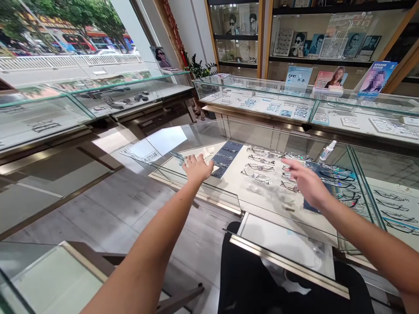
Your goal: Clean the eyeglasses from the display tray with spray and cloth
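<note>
Beneath the gripping left hand point(197, 169) — pale cloth point(208, 153), well apart from the loose, empty right hand point(306, 182).

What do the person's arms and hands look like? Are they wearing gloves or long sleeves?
No gloves: the left hand and right hand are both bare. No sleeves show on either forearm, and no watch or bracelet does either. The left forearm has a tiny dark spot.
</note>
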A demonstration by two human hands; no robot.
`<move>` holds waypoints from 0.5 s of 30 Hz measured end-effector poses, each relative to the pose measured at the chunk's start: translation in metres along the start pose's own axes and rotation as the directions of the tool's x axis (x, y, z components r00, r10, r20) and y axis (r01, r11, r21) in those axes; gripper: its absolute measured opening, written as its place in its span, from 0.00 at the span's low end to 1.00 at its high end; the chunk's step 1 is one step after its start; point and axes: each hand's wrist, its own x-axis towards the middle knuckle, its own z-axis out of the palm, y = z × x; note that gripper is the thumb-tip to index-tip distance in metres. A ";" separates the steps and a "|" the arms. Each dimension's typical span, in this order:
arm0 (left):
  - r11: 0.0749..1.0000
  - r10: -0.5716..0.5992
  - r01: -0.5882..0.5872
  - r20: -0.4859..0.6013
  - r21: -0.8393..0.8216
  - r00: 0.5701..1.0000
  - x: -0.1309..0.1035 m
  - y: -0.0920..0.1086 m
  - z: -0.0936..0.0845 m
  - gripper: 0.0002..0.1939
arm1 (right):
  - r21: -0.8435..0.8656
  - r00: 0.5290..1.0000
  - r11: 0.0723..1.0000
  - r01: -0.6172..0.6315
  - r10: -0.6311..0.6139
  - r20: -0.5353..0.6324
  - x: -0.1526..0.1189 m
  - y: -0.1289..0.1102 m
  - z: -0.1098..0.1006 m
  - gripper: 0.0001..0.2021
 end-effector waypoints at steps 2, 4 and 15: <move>1.000 -0.002 0.002 -0.002 0.001 1.000 -0.001 0.001 0.000 0.41 | -0.048 0.996 0.999 -0.019 0.014 -0.082 0.052 0.004 0.004 0.18; 1.000 0.001 -0.001 -0.007 0.000 1.000 -0.002 0.001 0.000 0.41 | -0.064 0.985 0.994 -0.086 0.075 -0.152 0.094 0.011 0.009 0.16; 1.000 0.003 -0.003 -0.034 -0.014 0.999 -0.003 -0.001 0.004 0.40 | -0.072 0.940 0.959 -0.275 0.252 -0.231 0.150 0.032 0.008 0.18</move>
